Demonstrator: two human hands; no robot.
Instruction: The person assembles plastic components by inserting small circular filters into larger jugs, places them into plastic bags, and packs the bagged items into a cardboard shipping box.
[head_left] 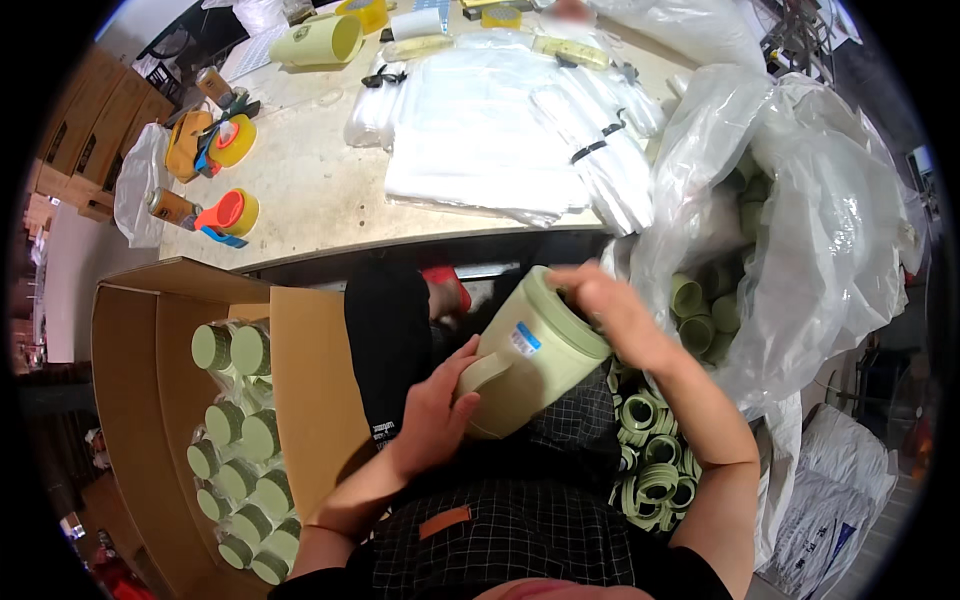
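Observation:
A large pale green jug (532, 350) with a blue-and-white label is tilted over my lap, its rim up and to the right. My left hand (436, 408) is closed around the jug's handle side. At the top, a ring-shaped green lid (565, 318) sits on the rim. My right hand (612, 310) is curled over that lid, with the fingers bent toward the opening. Those fingertips are partly hidden and a little blurred. Beside my right leg lies a heap of similar green ring lids (655, 465).
An open cardboard box (178, 380) on my left holds several wrapped green-topped containers (238, 478). Clear plastic bags (480, 120) and tape rolls (232, 212) lie on the worktable (300, 190). To the right stands a large plastic sack (815, 250) of green cups (700, 330).

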